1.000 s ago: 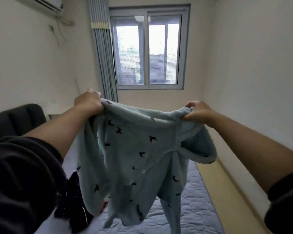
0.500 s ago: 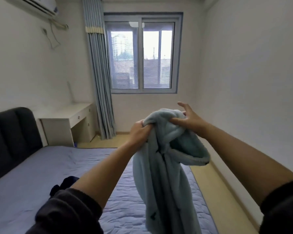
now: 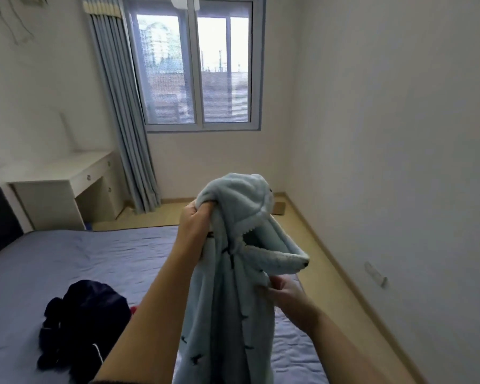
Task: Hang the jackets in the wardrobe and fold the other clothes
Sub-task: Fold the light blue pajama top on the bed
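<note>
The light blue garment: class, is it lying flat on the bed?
No, the light blue garment hangs above the bed, its top gripped by the left hand, the right hand pinching it lower down.

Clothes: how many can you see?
2: a light blue fleece top held up by the left hand and right hand, and a dark bundle on the bed. More may hide in that bundle; something red peeks out.

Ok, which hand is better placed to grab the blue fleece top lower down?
Probably the right hand: it pinches the blue fleece top partway down, while the left hand grips its bunched upper end.
</note>
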Demonstrator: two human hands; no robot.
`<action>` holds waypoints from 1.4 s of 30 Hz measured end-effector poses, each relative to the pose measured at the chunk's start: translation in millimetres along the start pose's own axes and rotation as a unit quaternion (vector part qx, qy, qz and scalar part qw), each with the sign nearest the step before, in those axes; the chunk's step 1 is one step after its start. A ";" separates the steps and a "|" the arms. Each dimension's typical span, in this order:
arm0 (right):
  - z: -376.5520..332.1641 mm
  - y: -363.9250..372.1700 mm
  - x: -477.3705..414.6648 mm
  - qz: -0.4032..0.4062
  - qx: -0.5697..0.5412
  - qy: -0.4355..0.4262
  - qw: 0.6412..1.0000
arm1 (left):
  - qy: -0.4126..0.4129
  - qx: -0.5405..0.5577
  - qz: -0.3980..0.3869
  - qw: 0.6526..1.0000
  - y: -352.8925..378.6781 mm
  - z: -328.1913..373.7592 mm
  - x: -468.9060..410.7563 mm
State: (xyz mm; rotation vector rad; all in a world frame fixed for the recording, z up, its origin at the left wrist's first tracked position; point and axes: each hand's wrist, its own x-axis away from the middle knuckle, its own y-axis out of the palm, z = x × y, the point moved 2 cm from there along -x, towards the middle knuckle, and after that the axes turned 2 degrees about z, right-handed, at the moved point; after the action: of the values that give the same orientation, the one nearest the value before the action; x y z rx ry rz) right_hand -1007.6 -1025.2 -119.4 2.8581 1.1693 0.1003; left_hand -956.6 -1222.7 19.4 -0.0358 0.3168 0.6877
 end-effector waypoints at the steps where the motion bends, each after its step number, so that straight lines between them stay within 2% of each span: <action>1: -3.9 -1.6 -1.2 0.030 -0.023 -0.005 0.999 | 0.004 -0.016 0.014 1.000 -10.5 -3.9 0.8; 4: -29.4 -10.5 -1.4 0.086 -0.073 -0.011 0.994 | 0.037 -0.099 0.018 0.994 -51.6 -8.4 0.3; 8: -81.0 -10.8 3.6 0.075 0.093 -0.028 0.992 | 0.051 -0.261 -0.083 0.960 -95.6 1.4 -3.7; 10: -112.7 -7.5 2.9 0.055 0.193 -0.051 0.978 | 0.075 -0.273 -0.142 0.948 -109.3 17.3 -4.8; 12: -146.4 -4.1 -0.2 0.036 0.244 -0.085 0.965 | 0.103 -0.288 -0.178 0.935 -121.7 37.5 -9.3; 17: -205.6 -7.3 -22.3 0.028 0.294 -0.118 0.948 | 0.158 -0.394 -0.175 0.888 -135.7 69.2 -37.9; 21: -214.3 -31.4 -80.4 0.038 0.342 -0.094 0.934 | 0.152 -0.494 -0.169 0.839 -117.9 51.0 -85.0; 23: -208.3 -46.4 -132.2 0.068 0.416 -0.070 0.904 | 0.122 -0.568 -0.165 0.797 -93.6 31.2 -123.9; 25: -198.5 -58.5 -188.4 0.129 0.508 -0.030 0.851 | 0.107 -0.651 -0.133 0.740 -64.0 9.2 -164.6; 27: -186.4 -67.0 -235.3 0.208 0.555 -0.011 0.806 | 0.144 -0.672 -0.071 0.723 -36.3 -12.2 -201.4; 28: -175.7 -69.8 -253.6 0.234 0.560 -0.011 0.795 | 0.156 -0.652 -0.034 0.741 -27.0 -27.6 -214.2; 30: -134.9 -73.4 -274.9 0.233 0.563 0.002 0.793 | 0.129 -0.576 0.015 0.807 -20.7 -74.2 -219.9; 31: -104.2 -74.2 -276.9 0.212 0.570 0.020 0.794 | 0.093 -0.553 0.009 0.828 -21.1 -105.0 -209.9; 32: -67.7 -74.1 -272.1 0.182 0.576 0.047 0.796 | 0.048 -0.548 -0.015 0.835 -24.5 -140.7 -192.4; 35: 53.7 -75.3 -233.6 0.096 0.554 0.150 0.813 | -0.059 -0.574 -0.104 0.810 -47.8 -250.2 -117.9; 37: 129.4 -76.8 -200.9 0.056 0.529 0.220 0.818 | -0.113 -0.586 -0.136 0.791 -67.9 -312.0 -65.3; 42: 297.7 -71.2 -130.6 -0.025 0.508 0.328 0.797 | -0.225 -0.601 -0.235 0.730 -96.7 -437.1 59.1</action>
State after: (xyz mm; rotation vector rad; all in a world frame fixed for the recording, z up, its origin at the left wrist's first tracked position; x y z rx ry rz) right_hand -1126.5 -1073.0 -426.5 3.8779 1.8548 0.7234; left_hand -973.2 -1320.6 -421.1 -1.1476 -0.6526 0.2674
